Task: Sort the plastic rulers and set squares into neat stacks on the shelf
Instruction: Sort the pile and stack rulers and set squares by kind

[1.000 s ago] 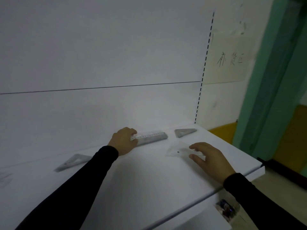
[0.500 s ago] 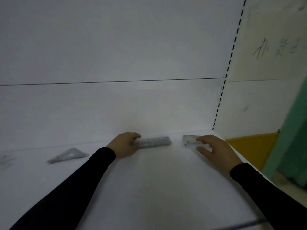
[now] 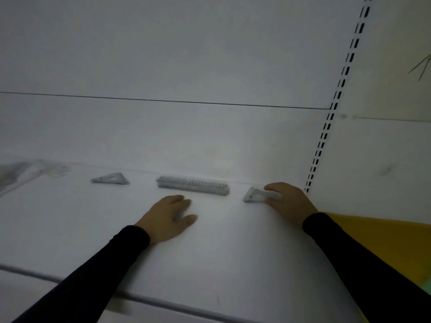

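Observation:
A stack of clear plastic rulers [image 3: 193, 185] lies along the back of the white shelf [image 3: 210, 252]. My left hand [image 3: 169, 217] rests flat on the shelf just in front of the rulers, holding nothing. At the right, my right hand [image 3: 288, 201] grips a small stack of clear set squares [image 3: 255, 195] near the back corner, thumb and fingers round its right end. Another set square [image 3: 110, 178] lies alone to the left of the rulers.
More clear plastic pieces [image 3: 35, 171] lie blurred at the far left of the shelf. A slotted upright [image 3: 335, 101] marks the shelf's right end, with a white side panel and a yellow surface [image 3: 384, 241] beyond. The shelf's front edge runs across the bottom.
My left hand has let go of the rulers and drawn back onto the shelf. My right hand has set a set square against the one in the back right corner. The camera has turned left.

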